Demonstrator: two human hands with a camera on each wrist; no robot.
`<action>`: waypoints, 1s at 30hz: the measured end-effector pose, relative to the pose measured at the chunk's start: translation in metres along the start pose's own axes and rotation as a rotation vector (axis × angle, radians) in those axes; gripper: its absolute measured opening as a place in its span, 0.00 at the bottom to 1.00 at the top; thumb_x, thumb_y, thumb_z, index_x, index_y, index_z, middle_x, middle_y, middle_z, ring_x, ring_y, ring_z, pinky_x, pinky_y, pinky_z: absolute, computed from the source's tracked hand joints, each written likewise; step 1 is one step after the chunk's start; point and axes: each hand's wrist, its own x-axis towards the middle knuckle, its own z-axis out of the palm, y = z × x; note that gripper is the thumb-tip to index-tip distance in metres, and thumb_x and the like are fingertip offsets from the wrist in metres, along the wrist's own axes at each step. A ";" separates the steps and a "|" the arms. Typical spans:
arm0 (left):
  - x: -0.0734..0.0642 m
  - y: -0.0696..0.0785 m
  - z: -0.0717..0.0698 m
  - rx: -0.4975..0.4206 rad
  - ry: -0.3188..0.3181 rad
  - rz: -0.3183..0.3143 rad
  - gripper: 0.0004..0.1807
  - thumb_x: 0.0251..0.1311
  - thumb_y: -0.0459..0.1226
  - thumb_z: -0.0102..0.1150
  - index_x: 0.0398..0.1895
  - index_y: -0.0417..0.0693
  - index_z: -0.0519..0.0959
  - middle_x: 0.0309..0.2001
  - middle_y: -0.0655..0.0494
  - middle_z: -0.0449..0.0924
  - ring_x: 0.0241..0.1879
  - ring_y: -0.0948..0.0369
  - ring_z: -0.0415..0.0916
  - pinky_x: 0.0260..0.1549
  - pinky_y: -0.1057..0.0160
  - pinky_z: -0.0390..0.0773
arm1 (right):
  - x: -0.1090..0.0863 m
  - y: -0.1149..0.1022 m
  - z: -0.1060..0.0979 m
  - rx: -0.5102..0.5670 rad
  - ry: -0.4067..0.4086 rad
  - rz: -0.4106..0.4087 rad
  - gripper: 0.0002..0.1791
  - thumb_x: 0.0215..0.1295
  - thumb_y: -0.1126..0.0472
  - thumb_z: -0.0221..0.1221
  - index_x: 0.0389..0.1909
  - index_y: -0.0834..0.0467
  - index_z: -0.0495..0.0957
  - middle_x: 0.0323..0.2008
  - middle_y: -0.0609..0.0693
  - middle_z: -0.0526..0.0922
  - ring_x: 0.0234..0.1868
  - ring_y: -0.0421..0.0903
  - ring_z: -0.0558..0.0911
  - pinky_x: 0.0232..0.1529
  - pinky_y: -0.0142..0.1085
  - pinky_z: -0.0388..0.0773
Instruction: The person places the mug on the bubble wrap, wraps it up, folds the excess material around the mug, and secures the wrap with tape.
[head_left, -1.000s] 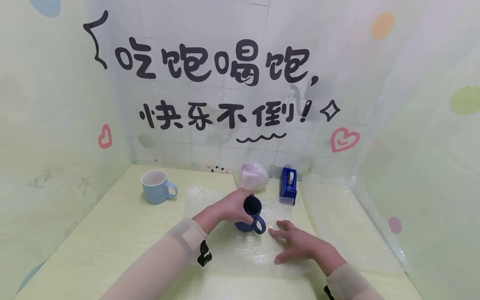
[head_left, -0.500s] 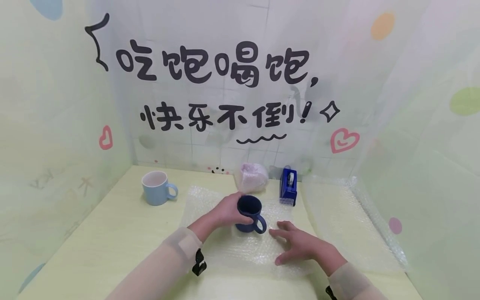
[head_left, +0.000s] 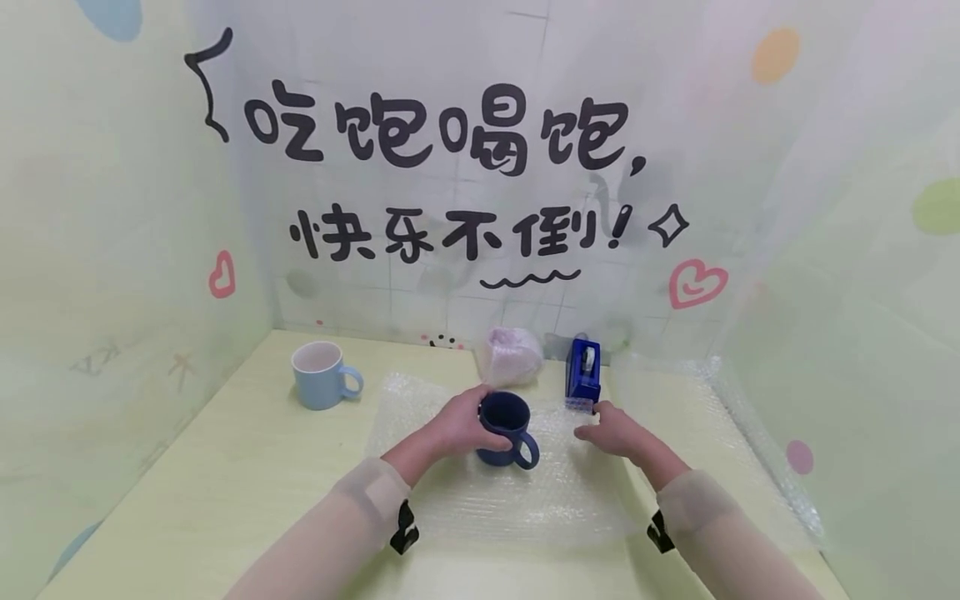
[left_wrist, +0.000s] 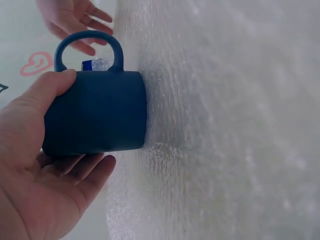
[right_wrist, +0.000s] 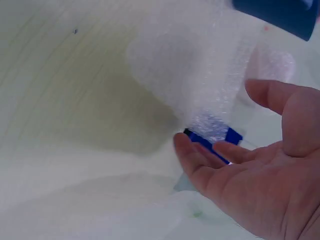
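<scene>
A dark blue mug (head_left: 512,427) stands upright on a flat sheet of bubble wrap (head_left: 525,510). My left hand (head_left: 457,427) grips the mug's body from the left, and in the left wrist view the thumb lies by the base of the handle (left_wrist: 89,35). My right hand (head_left: 621,433) is at the wrap's far right corner, just in front of a blue tape dispenser (head_left: 582,371). Its fingers look loosely spread in the right wrist view; whether the fingertips touch the wrap's edge I cannot tell.
A light blue mug (head_left: 318,379) stands at the left on the pale table (head_left: 225,467). Behind the dark mug sits a pinkish bubble-wrapped bundle (head_left: 513,357). More bubble wrap (head_left: 697,450) lies along the right side. Printed sheeting (head_left: 465,300) encloses the back and sides.
My right hand has moved away from me, from beside the mug to the wrap's far right corner near the tape dispenser. My left hand has shifted its hold lower and left on the mug.
</scene>
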 end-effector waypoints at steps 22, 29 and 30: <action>-0.003 0.005 0.001 0.005 0.003 -0.016 0.49 0.50 0.39 0.88 0.75 0.38 0.73 0.66 0.41 0.83 0.65 0.47 0.80 0.71 0.43 0.79 | -0.015 -0.025 0.016 0.354 0.086 -0.151 0.17 0.78 0.65 0.61 0.60 0.70 0.83 0.47 0.64 0.89 0.47 0.54 0.89 0.50 0.43 0.91; -0.004 0.003 0.000 -0.012 -0.014 -0.001 0.46 0.51 0.38 0.88 0.73 0.40 0.74 0.65 0.43 0.84 0.63 0.48 0.80 0.70 0.42 0.79 | -0.020 -0.044 0.027 0.102 0.084 -0.412 0.19 0.77 0.65 0.63 0.65 0.64 0.86 0.41 0.50 0.87 0.41 0.39 0.82 0.42 0.30 0.83; -0.004 0.003 -0.001 -0.017 -0.015 -0.003 0.46 0.51 0.38 0.88 0.73 0.41 0.75 0.65 0.43 0.84 0.63 0.48 0.80 0.70 0.42 0.79 | -0.020 -0.045 0.028 0.069 0.068 -0.448 0.20 0.77 0.65 0.63 0.66 0.63 0.85 0.42 0.49 0.86 0.43 0.39 0.83 0.45 0.29 0.85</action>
